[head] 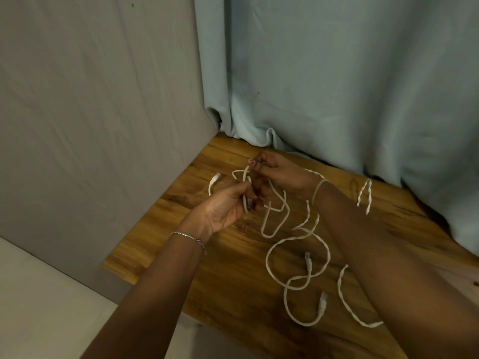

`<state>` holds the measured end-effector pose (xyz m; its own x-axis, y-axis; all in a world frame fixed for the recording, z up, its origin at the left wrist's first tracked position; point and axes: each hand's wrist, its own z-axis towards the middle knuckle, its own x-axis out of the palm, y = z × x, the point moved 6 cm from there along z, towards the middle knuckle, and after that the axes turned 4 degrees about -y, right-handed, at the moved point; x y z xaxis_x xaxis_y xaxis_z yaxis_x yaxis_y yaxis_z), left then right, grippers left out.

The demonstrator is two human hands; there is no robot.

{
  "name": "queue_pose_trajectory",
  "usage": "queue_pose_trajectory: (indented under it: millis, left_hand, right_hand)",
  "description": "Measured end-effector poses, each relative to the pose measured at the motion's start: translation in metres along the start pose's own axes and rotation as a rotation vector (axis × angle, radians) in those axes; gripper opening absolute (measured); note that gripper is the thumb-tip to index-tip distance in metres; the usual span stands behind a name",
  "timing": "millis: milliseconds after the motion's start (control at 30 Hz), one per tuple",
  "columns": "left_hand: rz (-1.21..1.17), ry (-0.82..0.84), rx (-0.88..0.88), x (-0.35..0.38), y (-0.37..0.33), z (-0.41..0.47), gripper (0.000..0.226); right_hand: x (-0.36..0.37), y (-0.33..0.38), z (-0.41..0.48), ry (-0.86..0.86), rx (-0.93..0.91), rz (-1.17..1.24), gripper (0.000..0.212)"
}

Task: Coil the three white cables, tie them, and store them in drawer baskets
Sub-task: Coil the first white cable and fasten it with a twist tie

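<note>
The work is at its first step: one white cable is being gathered into loops, and nothing looks tied or stored yet. No drawer basket is in view.

The left grip is the landmark here. Its fingers are curled round a short upright bunch of that cable, held above the bench. Just beyond it and to its right, the right grip pinches the top of the same bunch between thumb and fingertips.

The held loops have their long axis running from the left grip up and away toward the curtain. A free end curves out to the left of the left grip, and its plug points up and away from the person.

The remaining cable sprawls on the bench to the right of the left grip and nearer the person, in loose overlapping rings. Two plugs are visible among them. I cannot tell where one cable ends and another begins.

The next move probably calls for the left grip to hold the bunch firm while the right draws slack from that sprawl and lays another turn — without dragging the neighbouring rings along. A pale band on the right wrist, right of the left grip, may serve as the tie.
</note>
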<state>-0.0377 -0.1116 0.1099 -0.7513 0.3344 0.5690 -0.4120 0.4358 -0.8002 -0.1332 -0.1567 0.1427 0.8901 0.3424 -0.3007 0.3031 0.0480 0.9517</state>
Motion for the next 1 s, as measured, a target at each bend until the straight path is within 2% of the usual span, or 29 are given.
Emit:
queue_pose_trajectory:
  millis: [167,267,367,500,667,800,1000]
  left_hand:
    - [-0.037,-0.096,-0.085,-0.003,0.003,0.004,0.028]
    - [-0.124,-0.076,-0.166,-0.003,0.002,0.005,0.024]
    - [-0.073,-0.071,-0.178,-0.004,0.001,0.006,0.036]
    - [-0.106,-0.076,-0.158,-0.004,0.001,0.005,0.023]
    - [-0.101,-0.012,-0.196,0.000,0.001,-0.001,0.025]
    - [-0.002,-0.064,-0.167,-0.003,0.003,0.003,0.023]
    - [0.115,-0.091,-0.084,0.001,-0.004,0.012,0.051]
  right_hand:
    - [0.003,-0.007,0.004,-0.034,-0.012,-0.006,0.019]
    - [0.001,-0.010,0.005,-0.089,-0.025,-0.032,0.019]
    - [0.000,-0.014,0.006,-0.088,-0.037,-0.034,0.019]
    - [-0.002,-0.020,0.006,-0.076,-0.011,0.041,0.017]
    - [-0.006,-0.011,0.005,-0.036,-0.037,0.072,0.011]
    - [-0.012,-0.002,0.010,-0.020,-0.068,0.130,0.008]
    - [-0.016,0.002,0.010,-0.030,-0.103,0.090,0.007]
